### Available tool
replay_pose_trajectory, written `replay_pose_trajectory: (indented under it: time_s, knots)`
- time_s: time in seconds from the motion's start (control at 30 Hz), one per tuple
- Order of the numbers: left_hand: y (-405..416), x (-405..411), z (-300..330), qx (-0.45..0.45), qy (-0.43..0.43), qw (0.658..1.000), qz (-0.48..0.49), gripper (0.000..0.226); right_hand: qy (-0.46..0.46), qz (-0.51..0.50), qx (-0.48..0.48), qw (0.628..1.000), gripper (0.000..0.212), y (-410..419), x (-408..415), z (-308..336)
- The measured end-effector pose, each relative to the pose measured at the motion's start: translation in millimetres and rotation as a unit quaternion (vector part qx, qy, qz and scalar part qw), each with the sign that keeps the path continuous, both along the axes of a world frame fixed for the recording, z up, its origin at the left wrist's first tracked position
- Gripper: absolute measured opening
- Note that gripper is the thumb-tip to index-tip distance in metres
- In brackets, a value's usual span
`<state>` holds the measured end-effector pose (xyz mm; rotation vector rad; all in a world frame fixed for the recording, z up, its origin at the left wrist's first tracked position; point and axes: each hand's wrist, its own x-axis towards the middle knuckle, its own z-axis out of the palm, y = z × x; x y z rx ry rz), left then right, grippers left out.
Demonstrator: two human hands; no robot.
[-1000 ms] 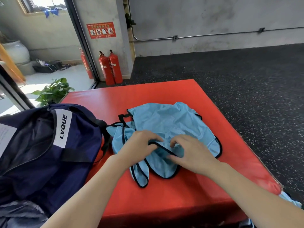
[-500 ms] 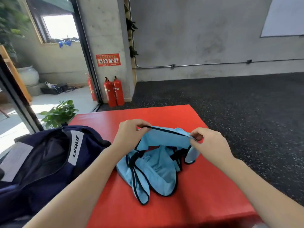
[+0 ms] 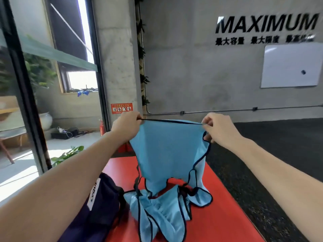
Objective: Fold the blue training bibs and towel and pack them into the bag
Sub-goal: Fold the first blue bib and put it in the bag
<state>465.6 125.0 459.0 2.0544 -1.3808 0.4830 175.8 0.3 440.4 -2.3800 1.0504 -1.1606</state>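
**Head view: a blue bib hanging stretched between two raised hands**

Head camera is looking out over both forearms, which are reaching up and forward from the bottom corners. A person's left hand (image 3: pixel 126 127) is sitting at about ten o'clock from the middle of the frame, its fingers curled round one end of a dark-trimmed edge of the blue bib (image 3: pixel 167 154). Their right hand (image 3: pixel 220 131) is sitting at about two o'clock, pinching the other end of that same edge between thumb and fingers. The trim is running taut and nearly level between the two grips, and the cloth is hanging down below it in the air, narrowing toward its straps.

At six o'clock, under the hanging bib, a heap of more blue bibs (image 3: pixel 162 212) is lying crumpled on the red mat (image 3: pixel 225 212); the lower straps of the lifted one are trailing into that heap, so I cannot tell exactly where one ends and the next begins.

At about seven o'clock, just beside the heap, the navy bag (image 3: pixel 97 210) is resting on the mat's left edge, a white label showing on its side.

Behind, at one o'clock, black lettering reading MAXIMUM (image 3: pixel 265 25) is standing on the concrete wall, with a whiteboard (image 3: pixel 290 65) below it at two o'clock.
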Motion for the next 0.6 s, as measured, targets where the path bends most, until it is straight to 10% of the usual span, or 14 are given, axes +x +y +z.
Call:
replay_pose_trajectory:
  time_s: [0.6]
  knots:
    - [11.4, 10.6, 89.3, -0.058, 0.034, 0.997, -0.029, 0.007, 0.037, -0.069, -0.021, 0.997, 0.014, -45.0, -26.0, 68.9]
